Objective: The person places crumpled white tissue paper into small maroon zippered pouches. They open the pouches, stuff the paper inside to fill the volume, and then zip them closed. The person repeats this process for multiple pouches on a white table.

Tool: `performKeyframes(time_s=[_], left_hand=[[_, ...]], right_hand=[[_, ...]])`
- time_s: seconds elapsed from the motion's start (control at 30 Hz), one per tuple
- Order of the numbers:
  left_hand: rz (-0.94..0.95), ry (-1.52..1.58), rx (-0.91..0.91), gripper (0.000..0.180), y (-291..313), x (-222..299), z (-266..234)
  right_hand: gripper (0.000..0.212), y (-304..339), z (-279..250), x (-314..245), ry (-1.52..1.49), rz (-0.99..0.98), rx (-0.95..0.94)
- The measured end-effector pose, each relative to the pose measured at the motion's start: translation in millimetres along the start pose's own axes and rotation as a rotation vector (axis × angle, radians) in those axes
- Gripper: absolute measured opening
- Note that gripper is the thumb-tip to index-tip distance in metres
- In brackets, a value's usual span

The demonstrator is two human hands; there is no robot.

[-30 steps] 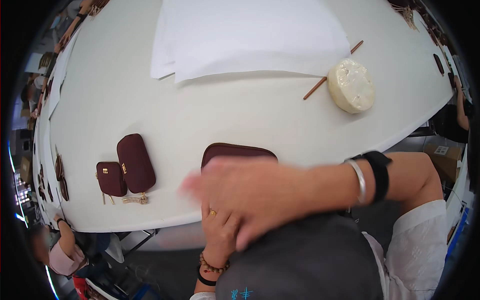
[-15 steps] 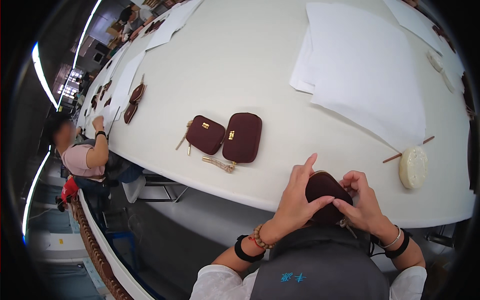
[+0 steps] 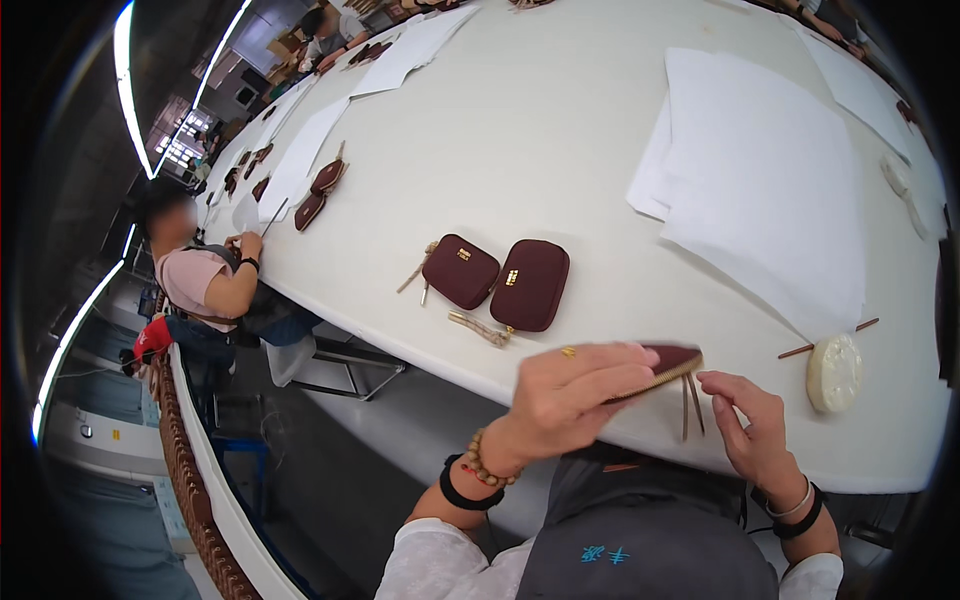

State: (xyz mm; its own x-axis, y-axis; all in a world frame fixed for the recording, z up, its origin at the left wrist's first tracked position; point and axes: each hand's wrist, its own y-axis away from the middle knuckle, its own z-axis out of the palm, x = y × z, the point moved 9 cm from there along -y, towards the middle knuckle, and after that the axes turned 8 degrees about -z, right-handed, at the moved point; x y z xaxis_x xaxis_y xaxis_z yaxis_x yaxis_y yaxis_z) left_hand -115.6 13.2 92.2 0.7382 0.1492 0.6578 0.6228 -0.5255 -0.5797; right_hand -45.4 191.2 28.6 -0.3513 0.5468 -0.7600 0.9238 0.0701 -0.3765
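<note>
My left hand (image 3: 570, 395) is closed around a small burgundy zip pouch (image 3: 675, 360), held tilted above the table's near edge with its gold-toned zip facing down. Two thin tan strips (image 3: 691, 405) dangle from the pouch's right end. Just beside them is my right hand (image 3: 750, 420), thumb and forefinger apart, with nothing visible in it. Farther left, two more burgundy pouches lie flat on the table, a smaller one (image 3: 461, 271) and a larger one (image 3: 532, 286), both with gold-coloured lettering. A beige tassel pull (image 3: 480, 328) rests below the larger one.
White paper sheets (image 3: 765, 170) cover the table's right side. A round cream-coloured block (image 3: 835, 373) stands near the right edge, a thin brown stick (image 3: 828, 339) behind it. More pouches (image 3: 322, 193) lie farther left, where a person in a pink top (image 3: 205, 280) sits.
The pouch has been turned from facing me to edge-on and raised slightly in my left hand. My right hand has come off it. The view has shifted left.
</note>
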Motion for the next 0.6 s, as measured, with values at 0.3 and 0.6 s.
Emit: performKeyframes(time_s=[0.3, 0.6], left_hand=[[-0.214, -0.599, -0.228, 0.031, 22.3, -93.1, -25.7], [-0.6, -0.474, 0.253, 0.042, 31.0, -128.8, -103.6]], right_hand=[[0.016, 21.9, 7.0, 16.7, 0.073, 0.061, -0.175], [0.016, 23.5, 4.8, 23.7, 0.077, 0.043, -0.165]])
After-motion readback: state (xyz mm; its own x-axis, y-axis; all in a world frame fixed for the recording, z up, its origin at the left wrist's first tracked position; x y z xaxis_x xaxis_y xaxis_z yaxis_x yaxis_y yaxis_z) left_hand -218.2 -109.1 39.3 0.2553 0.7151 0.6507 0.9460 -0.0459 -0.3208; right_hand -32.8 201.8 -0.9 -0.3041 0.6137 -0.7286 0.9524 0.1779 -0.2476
